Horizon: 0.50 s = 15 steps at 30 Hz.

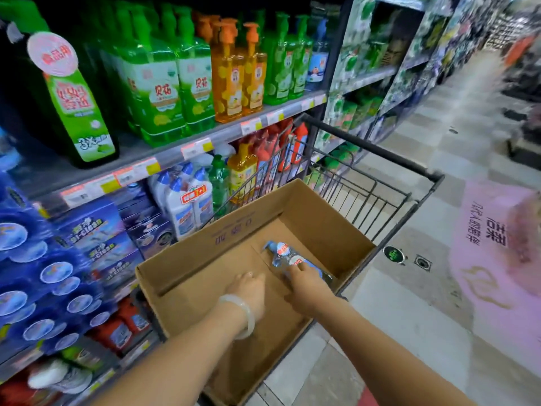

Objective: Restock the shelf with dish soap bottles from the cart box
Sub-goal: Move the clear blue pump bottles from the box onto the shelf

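An open cardboard box (319, 227) sits in a black wire cart (377, 197). On the box floor lies one clear blue dish soap bottle (282, 253) with a red and white label, pump end pointing away from me. My right hand (307, 285) reaches down onto the near end of the bottle, fingers on it. My left hand (248, 288), with a pale bangle at the wrist, hangs inside the box to the left of the bottle, holding nothing. The shelf (164, 159) on the left carries green, orange and blue pump bottles.
Lower shelves hold blue boxed goods (87, 235), white bottles (187, 200) and red bottles (289, 148). Tiled aisle floor runs to the right, with a pink floor sticker (491, 244) and a small drain (422, 262) beside the cart.
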Tool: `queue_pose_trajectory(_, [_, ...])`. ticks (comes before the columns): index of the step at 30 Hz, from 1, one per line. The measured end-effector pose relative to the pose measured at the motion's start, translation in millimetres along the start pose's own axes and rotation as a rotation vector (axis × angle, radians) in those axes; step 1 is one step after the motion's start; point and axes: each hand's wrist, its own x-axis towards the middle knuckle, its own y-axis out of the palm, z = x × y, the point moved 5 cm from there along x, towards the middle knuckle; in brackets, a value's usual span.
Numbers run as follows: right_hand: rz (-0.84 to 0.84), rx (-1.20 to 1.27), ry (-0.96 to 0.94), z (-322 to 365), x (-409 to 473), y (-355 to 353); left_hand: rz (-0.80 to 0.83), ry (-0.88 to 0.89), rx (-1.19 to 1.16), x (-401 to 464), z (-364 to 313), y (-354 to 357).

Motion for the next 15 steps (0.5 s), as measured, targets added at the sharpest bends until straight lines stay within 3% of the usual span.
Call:
queue_pose_trajectory(5, [0.046,0.024,0.039,-28,41,-9,0.081,-0.019,-0.012,33,-8,18])
queue_pose_trajectory(15, [0.3,-0.016,-0.065,-83,178,9,0.158,-0.283,-0.174,130,2,34])
